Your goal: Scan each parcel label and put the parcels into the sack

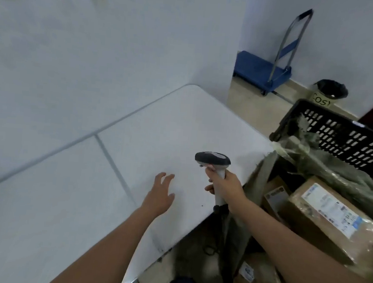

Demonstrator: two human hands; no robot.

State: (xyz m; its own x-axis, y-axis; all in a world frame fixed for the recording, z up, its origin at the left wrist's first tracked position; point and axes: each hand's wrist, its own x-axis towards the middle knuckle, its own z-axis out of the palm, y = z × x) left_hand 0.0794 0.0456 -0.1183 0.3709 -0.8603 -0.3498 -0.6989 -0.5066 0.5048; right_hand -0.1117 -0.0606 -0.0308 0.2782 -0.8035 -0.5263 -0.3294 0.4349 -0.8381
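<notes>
Parcels (329,216) lay lower right in the sack (346,174), nearer the right hand (226,184) gripping the scanner (213,160); left hand (160,195) spread, empty.

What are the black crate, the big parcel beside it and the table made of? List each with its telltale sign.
Black crate: rigid moulded plastic, going by the slotted walls.
Big parcel: brown cardboard, with a glossy wrinkled film that looks like tape or wrap.
Table: smooth matte white top, probably plastic; seam suggests folding.
</notes>
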